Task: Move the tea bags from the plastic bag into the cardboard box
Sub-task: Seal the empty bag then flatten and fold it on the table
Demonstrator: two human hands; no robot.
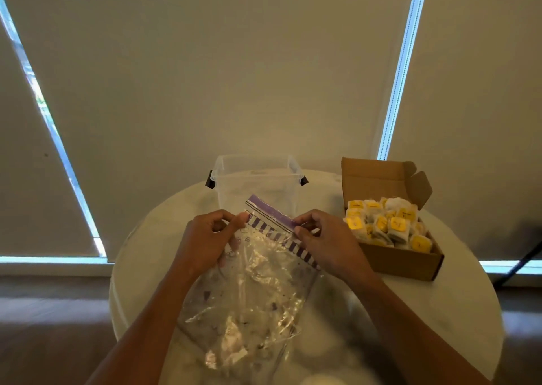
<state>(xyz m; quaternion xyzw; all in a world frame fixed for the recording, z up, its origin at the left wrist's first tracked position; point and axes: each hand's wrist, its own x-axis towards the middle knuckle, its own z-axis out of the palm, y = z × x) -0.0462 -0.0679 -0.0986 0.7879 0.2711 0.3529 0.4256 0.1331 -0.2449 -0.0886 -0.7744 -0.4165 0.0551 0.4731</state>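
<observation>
Two hands in shot, both busy with the plastic bag (249, 296), which takes up the nearest part of the round white bench (440, 311). The bag's bottom end points toward us and looks crumpled and mostly see-through. We can make out a few pale bits down near its lower end, maybe a leftover tea bag or two, maybe just glare, honestly hard to call.

Further up, the left hand (202, 244) has its grip pinched on the bag's top left corner, thumb and fingers curled round the plastic. The right hand (328, 241) has its grip pinched on the right side of the opening, right on the purple zip strip (272, 213), which runs at a slant between the two hands.

Just right of the right hand sits the cardboard box (404, 263), flaps open and lid tilted back. It's packed with tea bags (387, 226), white sachets with yellow tags, heaped up to the rim. So that's where the tea is, in the box and not in the bag.

Behind the bag's top edge stands a clear plastic tub (255, 179) with dark clips on either side, no lid on it.

Past the bench it's beige roller blinds (234, 62) with thin strips of daylight at their edges, and dark floor (44, 311) on the left.
</observation>
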